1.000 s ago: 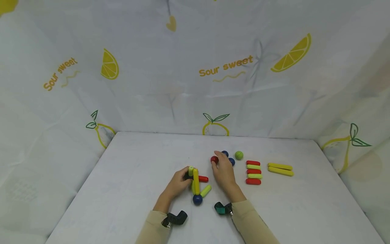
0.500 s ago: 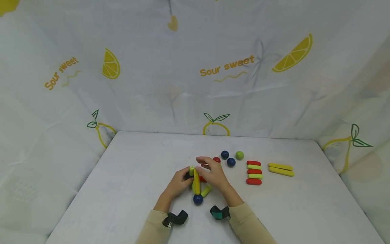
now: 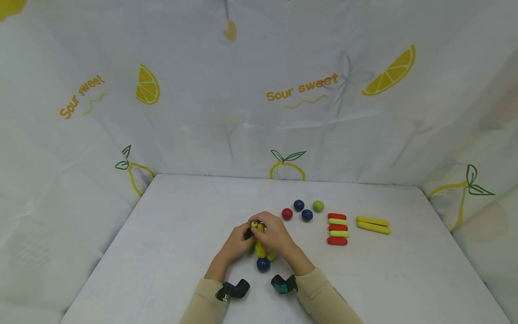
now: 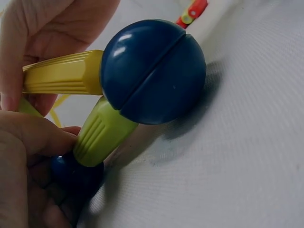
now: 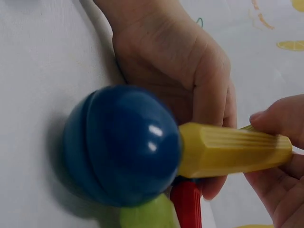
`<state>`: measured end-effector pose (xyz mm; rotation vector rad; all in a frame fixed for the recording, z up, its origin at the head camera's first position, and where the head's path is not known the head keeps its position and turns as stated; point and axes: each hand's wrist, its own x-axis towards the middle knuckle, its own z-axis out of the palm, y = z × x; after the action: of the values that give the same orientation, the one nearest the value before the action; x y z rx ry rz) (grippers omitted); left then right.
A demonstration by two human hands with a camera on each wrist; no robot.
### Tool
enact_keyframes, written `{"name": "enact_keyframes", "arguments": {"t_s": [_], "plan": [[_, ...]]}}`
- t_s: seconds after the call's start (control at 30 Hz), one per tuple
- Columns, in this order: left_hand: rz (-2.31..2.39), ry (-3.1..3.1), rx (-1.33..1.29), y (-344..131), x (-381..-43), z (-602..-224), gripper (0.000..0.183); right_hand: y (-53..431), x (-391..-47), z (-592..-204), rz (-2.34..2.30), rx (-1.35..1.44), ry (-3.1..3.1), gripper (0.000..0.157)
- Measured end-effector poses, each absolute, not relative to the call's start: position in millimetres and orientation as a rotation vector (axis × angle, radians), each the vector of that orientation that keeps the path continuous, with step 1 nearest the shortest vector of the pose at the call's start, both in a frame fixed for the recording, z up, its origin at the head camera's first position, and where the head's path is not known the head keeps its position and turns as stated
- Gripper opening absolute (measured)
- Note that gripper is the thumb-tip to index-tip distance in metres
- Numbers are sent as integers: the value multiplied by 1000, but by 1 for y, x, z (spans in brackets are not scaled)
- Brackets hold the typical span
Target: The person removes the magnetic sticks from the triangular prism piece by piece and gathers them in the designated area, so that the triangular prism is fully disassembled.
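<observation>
My left hand [image 3: 236,241] grips a dark blue ball [image 4: 78,171] at the far left corner of a ball-and-stick frame. A short green stick [image 4: 102,135] joins that ball to a nearer blue ball [image 3: 263,264], which sits on the table. From the nearer ball a yellow stick [image 5: 228,149] slants upward. Beside its top stands the end of another green stick [image 3: 254,224]. My right hand [image 3: 275,234] pinches the tops of these two sticks between thumb and fingers. A red stick [image 5: 187,202] is low in the frame, mostly covered by my right hand in the head view.
Right of the hands lie a red ball [image 3: 287,214], two blue balls [image 3: 307,215] and a green ball [image 3: 318,206]. Several short red and green sticks [image 3: 337,228] are lined up further right, then two long yellow sticks [image 3: 373,225]. A printed curtain [image 3: 202,112] hangs behind the table.
My right hand has left the red ball and moved left to the frame, closing on the stick tops. The red ball stays on the table. My left hand keeps its place.
</observation>
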<state>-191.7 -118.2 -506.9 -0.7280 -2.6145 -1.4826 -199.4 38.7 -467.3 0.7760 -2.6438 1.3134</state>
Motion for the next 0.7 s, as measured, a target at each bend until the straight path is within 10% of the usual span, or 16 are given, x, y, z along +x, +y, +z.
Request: {"name": "enact_keyframes", "arguments": {"t_s": [0.7], "plan": [[-1476,-2662,-683,-124,-206,-536,41,45,-197,-471,1728,646,-2182,21]]}}
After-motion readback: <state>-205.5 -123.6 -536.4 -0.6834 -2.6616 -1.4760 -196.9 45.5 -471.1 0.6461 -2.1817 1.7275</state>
